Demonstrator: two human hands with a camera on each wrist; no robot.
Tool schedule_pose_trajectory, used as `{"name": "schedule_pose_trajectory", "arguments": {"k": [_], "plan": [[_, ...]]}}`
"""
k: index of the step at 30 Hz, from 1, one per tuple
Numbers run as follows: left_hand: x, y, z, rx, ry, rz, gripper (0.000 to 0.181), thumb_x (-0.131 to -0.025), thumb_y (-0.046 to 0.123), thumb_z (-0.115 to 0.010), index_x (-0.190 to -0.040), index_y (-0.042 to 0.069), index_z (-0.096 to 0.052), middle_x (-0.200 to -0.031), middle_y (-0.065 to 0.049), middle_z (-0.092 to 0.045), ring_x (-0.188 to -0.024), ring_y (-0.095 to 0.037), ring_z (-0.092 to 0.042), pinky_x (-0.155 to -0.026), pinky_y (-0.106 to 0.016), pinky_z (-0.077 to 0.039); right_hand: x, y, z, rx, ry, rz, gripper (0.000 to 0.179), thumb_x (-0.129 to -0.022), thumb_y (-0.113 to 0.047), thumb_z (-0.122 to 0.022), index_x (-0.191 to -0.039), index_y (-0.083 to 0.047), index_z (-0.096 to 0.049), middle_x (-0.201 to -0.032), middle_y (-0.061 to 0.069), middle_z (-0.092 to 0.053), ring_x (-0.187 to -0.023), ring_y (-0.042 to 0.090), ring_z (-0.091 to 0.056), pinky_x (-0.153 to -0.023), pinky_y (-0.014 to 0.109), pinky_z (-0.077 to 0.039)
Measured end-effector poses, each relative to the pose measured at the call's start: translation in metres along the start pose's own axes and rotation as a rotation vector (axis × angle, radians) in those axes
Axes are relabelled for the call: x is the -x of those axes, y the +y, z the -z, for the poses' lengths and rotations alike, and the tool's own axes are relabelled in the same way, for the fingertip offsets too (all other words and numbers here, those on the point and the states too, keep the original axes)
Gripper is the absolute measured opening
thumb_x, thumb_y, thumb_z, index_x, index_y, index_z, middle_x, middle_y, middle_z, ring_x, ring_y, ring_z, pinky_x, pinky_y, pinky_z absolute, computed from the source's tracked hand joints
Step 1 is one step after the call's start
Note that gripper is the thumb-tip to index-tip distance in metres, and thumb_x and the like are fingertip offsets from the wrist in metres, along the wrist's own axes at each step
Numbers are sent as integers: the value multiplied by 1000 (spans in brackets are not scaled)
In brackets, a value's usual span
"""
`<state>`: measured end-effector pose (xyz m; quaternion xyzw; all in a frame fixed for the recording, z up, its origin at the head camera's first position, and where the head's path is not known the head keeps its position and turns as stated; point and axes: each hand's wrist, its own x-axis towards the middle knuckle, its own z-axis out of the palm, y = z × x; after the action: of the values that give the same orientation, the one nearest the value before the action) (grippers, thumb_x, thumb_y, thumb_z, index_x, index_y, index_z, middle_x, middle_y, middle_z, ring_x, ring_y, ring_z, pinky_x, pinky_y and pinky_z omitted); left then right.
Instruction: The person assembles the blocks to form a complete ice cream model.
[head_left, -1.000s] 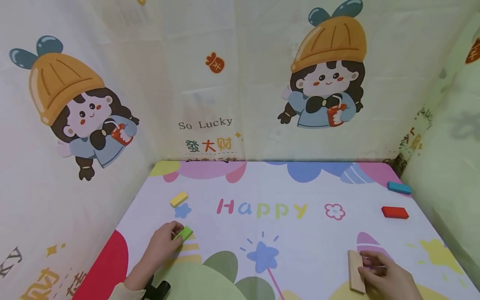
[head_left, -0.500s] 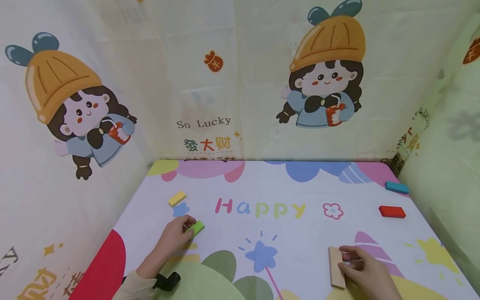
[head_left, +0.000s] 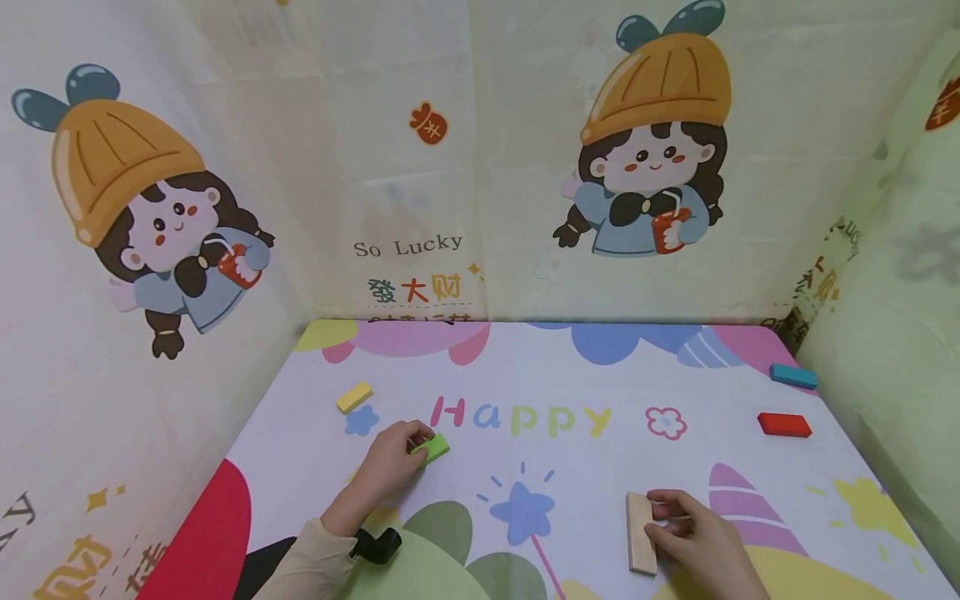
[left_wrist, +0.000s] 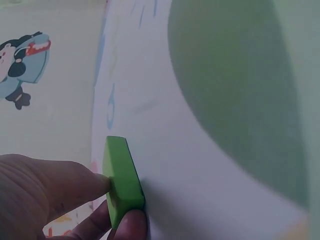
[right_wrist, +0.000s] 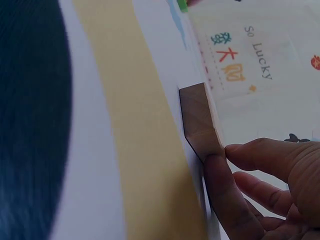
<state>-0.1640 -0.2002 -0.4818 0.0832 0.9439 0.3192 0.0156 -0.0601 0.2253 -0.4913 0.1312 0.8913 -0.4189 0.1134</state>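
A small green block [head_left: 433, 450] is pinched between the thumb and fingers of my left hand [head_left: 393, 458], left of the table's middle. In the left wrist view the green block [left_wrist: 121, 180] is tilted close to the tabletop, with thumb and fingertips on its sides. My right hand [head_left: 697, 533] grips a plain wooden block [head_left: 641, 533] by its right edge, near the front right. The right wrist view shows the wooden block [right_wrist: 200, 117] at the tabletop between thumb and finger; whether it touches the surface I cannot tell.
A yellow block [head_left: 355, 397] lies at the back left of the printed tabletop [head_left: 517, 367]. Toward the right edge lie a red block [head_left: 784, 425] and a blue block [head_left: 793, 377]. Cloth walls [head_left: 510, 167] with cartoon prints enclose the table's back and sides.
My left hand has carried the green block rightward and slightly away from me. My right hand has brought the wooden block leftward. The yellow, red and blue blocks stay where they were.
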Motion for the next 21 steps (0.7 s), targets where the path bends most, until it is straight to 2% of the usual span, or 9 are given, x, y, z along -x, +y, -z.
{"name": "schedule_pose_trajectory", "arguments": {"k": [10,21], "plan": [[-18,22,-17,27,-21,-65,18,-86,0,-69,-101,8,-75,-91,-2,-65,-86,-18,-59,-79,-36,-52,3,-11,-14,-33,22,23,47,-85,-21,-84,-127,-8,-68,-105,1,-70,-81,13,-65,-66,22,-54],[-29,37,-37,50,-31,-111,19,-90,2,-69,-106,9,-76,-94,-2,-68,-87,-17,-60,-81,-35,-52,3,-20,-29,-53,10,33,46,-85,-20,-85,-126,-8,-68,-105,-1,-70,-81,12,-63,-66,22,-53]]}}
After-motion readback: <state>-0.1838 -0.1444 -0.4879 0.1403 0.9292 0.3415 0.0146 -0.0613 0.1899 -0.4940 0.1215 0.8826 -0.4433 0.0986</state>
